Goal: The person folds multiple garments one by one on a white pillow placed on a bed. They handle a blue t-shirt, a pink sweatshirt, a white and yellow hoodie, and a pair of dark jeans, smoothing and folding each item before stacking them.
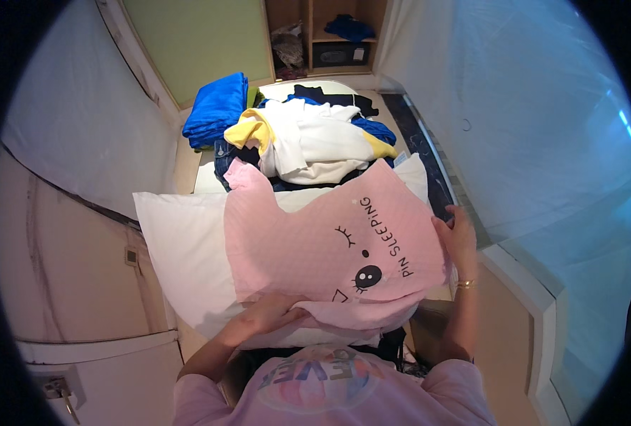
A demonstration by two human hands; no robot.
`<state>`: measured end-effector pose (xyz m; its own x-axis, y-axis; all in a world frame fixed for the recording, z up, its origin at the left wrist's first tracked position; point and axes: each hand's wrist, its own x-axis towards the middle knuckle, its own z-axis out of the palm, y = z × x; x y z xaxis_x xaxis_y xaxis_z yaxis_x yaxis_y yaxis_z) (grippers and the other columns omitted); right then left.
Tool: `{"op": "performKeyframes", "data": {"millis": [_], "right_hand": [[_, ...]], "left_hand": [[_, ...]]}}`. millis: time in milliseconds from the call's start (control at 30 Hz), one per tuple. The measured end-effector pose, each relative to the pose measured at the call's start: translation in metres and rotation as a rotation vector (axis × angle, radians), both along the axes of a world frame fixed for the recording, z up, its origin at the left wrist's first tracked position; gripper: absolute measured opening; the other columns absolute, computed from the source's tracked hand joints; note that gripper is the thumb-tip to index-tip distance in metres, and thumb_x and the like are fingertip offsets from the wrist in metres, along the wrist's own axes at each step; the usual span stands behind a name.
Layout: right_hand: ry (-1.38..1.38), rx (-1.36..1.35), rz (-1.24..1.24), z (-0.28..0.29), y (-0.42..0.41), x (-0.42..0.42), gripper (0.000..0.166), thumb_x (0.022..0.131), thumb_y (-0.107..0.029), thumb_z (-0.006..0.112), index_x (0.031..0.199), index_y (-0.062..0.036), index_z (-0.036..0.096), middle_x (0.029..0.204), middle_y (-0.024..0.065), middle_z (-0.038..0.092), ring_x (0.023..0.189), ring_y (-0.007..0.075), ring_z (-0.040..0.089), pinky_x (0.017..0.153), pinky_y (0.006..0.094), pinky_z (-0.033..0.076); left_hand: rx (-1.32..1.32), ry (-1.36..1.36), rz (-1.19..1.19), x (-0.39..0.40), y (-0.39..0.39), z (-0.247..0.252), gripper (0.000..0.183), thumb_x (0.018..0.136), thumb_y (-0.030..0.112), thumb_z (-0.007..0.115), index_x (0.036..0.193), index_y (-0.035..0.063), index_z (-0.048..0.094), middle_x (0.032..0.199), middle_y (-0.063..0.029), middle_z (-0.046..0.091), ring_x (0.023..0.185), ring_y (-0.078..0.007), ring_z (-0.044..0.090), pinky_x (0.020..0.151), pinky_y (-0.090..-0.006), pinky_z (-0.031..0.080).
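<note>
A pink quilted child's top [305,245], printed with a cartoon face and lettering, lies spread across a white pillow [182,239]. My left hand [278,314] is at the near edge of the top, its fingers closed on a fold of the fabric. At the right edge of the top is my right hand [454,234], a bracelet on its wrist; its thumb is by the cloth and its fingers are bent, and whether it grips the fabric I cannot tell. One sleeve of the top points away from me on the left.
Beyond the pillow lies a heap with a white and yellow garment [315,138], dark denim [222,160] and a black garment [342,98]. Folded blue cloth [217,109] is stacked at the back left. Translucent sheeting [528,117] hangs on the right; an open wooden cabinet [342,16] stands behind.
</note>
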<state>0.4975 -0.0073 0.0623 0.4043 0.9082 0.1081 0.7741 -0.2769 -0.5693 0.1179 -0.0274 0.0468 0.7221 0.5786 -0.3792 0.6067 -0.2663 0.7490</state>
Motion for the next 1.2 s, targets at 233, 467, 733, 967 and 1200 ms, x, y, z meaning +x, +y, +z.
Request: {"op": "performKeyframes", "data": {"millis": [233, 467, 733, 967, 1200], "right_hand": [[0.190, 0.178, -0.066, 0.005, -0.069, -0.019, 0.022, 0.081, -0.018, 0.058, 0.095, -0.0023, 0.053, 0.066, 0.0086, 0.051, 0.059, 0.0174, 0.049, 0.057, 0.0296, 0.041], [0.381, -0.061, 0.290, 0.027, -0.108, -0.083, 0.031, 0.070, -0.009, 0.063, 0.099, -0.0025, 0.053, 0.080, 0.0102, 0.057, 0.074, 0.0221, 0.056, 0.069, 0.0306, 0.045], [-0.370, 0.185, 0.415, -0.009, -0.117, -0.129, 0.068, 0.062, -0.031, 0.073, 0.116, -0.0020, 0.042, 0.114, 0.0133, 0.046, 0.104, 0.0292, 0.048, 0.093, 0.0524, 0.027], [-0.403, 0.406, 0.226, -0.035, -0.126, -0.128, 0.058, 0.064, -0.024, 0.070, 0.111, -0.0025, 0.044, 0.115, 0.0169, 0.046, 0.110, 0.0304, 0.044, 0.095, 0.0564, 0.024], [-0.275, 0.258, -0.013, -0.059, -0.127, -0.074, 0.032, 0.076, -0.015, 0.060, 0.103, -0.0024, 0.050, 0.107, 0.0148, 0.052, 0.101, 0.0283, 0.048, 0.090, 0.0499, 0.031]], "left_hand": [[0.267, -0.073, -0.035, 0.006, -0.025, 0.010, 0.033, 0.080, 0.017, 0.053, 0.110, 0.0044, 0.050, 0.091, -0.0189, 0.059, 0.087, -0.0314, 0.057, 0.076, -0.0388, 0.044], [0.497, -0.175, -0.221, 0.042, -0.023, 0.022, 0.042, 0.072, 0.020, 0.059, 0.112, 0.0106, 0.048, 0.092, -0.0094, 0.056, 0.087, -0.0260, 0.055, 0.075, -0.0404, 0.043], [0.089, -0.273, 0.100, 0.050, -0.001, 0.027, 0.025, 0.076, 0.011, 0.053, 0.101, 0.0065, 0.054, 0.079, -0.0149, 0.060, 0.075, -0.0332, 0.058, 0.069, -0.0400, 0.044], [-0.134, -0.353, 0.256, 0.051, 0.001, 0.034, 0.021, 0.077, 0.009, 0.049, 0.096, 0.0016, 0.054, 0.073, -0.0120, 0.057, 0.064, -0.0198, 0.055, 0.061, -0.0308, 0.042], [-0.192, -0.432, 0.204, 0.046, -0.001, 0.035, 0.018, 0.082, 0.013, 0.049, 0.096, 0.0025, 0.054, 0.066, -0.0098, 0.055, 0.058, -0.0152, 0.052, 0.056, -0.0296, 0.041]]}}
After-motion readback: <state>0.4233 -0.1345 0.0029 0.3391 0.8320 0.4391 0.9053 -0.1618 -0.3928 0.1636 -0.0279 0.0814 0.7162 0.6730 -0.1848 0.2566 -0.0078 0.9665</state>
